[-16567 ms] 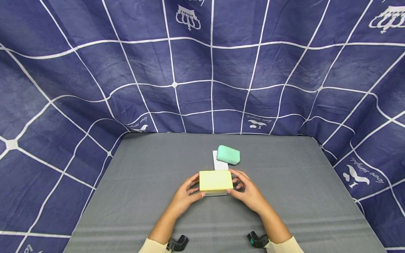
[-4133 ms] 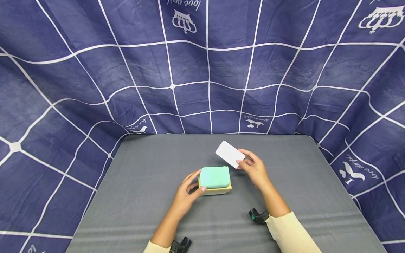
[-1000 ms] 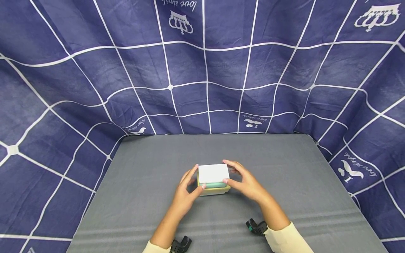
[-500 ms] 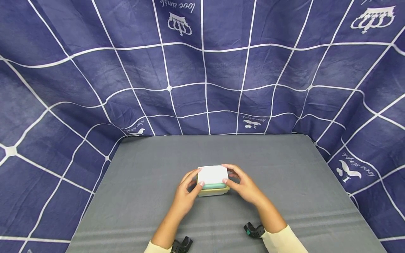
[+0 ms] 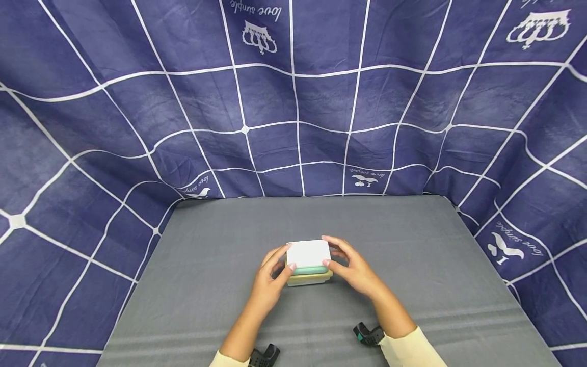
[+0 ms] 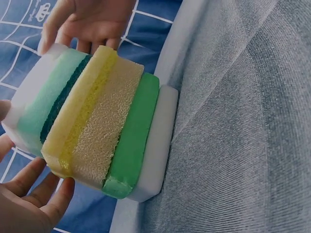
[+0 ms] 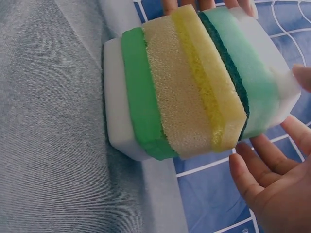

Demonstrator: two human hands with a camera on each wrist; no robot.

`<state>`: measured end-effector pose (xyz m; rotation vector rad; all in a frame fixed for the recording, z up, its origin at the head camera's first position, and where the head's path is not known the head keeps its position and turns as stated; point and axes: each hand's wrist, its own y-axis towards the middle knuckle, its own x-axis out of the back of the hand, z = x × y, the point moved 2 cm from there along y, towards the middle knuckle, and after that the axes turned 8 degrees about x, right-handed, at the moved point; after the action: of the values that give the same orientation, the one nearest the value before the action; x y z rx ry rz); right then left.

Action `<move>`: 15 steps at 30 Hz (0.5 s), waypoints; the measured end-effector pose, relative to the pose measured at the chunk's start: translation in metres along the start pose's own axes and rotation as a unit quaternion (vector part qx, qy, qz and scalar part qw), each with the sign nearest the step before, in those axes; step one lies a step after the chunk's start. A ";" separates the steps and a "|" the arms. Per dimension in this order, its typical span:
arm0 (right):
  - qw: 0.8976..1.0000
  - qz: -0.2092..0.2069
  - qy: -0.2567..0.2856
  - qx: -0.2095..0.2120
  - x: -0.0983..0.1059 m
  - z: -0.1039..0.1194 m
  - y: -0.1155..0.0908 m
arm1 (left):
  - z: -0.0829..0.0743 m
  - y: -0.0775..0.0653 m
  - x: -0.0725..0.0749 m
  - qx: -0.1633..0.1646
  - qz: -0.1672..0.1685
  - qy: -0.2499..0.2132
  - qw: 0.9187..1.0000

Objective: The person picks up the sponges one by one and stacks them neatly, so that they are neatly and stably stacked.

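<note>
Several sponges stand in one stack on the grey table. On top lies a white sponge [image 5: 309,253], over a mint sponge [image 5: 310,270] with a dark green scouring layer beneath. Under these, the left wrist view shows a yellow and beige sponge [image 6: 108,116], a green sponge [image 6: 136,136] and, lowest, another white sponge [image 6: 158,141]. My left hand [image 5: 268,279] holds the top white sponge's left end, thumb at the near corner, lower fingers beside the yellow edge. At its right end my right hand [image 5: 356,271] holds it with thumb and forefinger at the corners.
The grey cloth-covered table [image 5: 220,234] reaches back to a blue curtain [image 5: 270,148] with white grid lines, which also hangs along both sides. A black band [image 5: 263,355] is on the left wrist, a second black band [image 5: 368,334] on the right.
The mint sponge and a white sponge, earlier lying behind the stack, now top it; the right hand carried the white one over. In the last second both hands shift only slightly at its ends.
</note>
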<state>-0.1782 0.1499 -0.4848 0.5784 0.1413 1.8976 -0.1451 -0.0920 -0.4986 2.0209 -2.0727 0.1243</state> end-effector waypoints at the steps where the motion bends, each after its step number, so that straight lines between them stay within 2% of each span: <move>1: 1.000 -0.004 0.001 0.008 0.001 0.001 0.001 | 0.000 0.000 0.001 0.000 0.002 0.002 1.000; 4: 0.999 -0.024 0.013 0.035 0.003 0.004 0.005 | -0.003 0.000 0.007 -0.002 -0.004 0.005 1.000; 7: 0.995 -0.062 0.041 0.062 0.006 0.009 0.008 | -0.007 0.001 0.016 -0.006 -0.021 0.003 1.000; 12: 0.984 -0.120 0.096 0.090 0.018 0.022 0.012 | -0.026 0.001 0.028 -0.011 -0.079 -0.022 0.997; 15: 0.982 -0.133 0.099 0.093 0.027 0.028 0.012 | -0.029 0.000 0.035 -0.038 -0.120 -0.028 0.992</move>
<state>-0.1830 0.1642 -0.4470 0.4688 0.5064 1.6866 -0.1418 -0.1190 -0.4622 2.2292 -1.8162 -0.0537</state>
